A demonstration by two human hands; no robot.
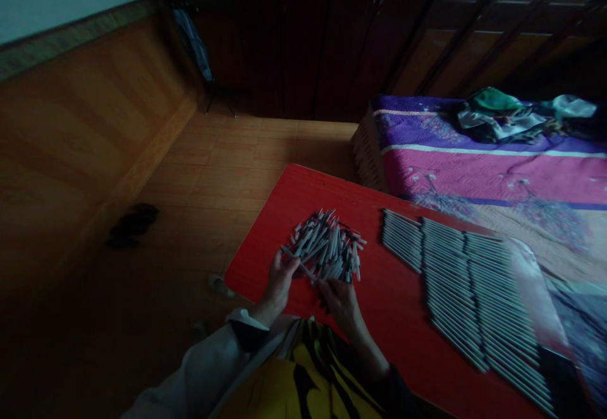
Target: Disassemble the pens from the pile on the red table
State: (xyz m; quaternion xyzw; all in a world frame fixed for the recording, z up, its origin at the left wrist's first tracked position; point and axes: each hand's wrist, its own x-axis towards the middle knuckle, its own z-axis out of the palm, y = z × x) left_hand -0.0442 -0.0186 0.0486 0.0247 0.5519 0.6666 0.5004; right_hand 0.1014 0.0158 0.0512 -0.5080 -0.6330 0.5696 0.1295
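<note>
Between my hands runs a thin grey pen-like stick (306, 270), held slantwise over the near edge of a loose pile. My left hand (277, 286) pinches its left part with thumb and fingers. At its right end the fingers of my right hand (340, 300) are closed; the fingertips are partly hidden. Just beyond both hands lies the pile of similar grey sticks (327, 239), jumbled in several directions. To the right, more slim sticks with dark ends (448, 273) lie side by side in slanting rows. Their exact kind is too dim to tell.
Everything lies on a red table (379, 318). Near its right edge are a clear plastic sheet (533, 292) and a dark flat object (562, 375). A bed with a purple and pink cover (474, 172) adjoins the table. Dark shoes (133, 224) lie on the floor to the left.
</note>
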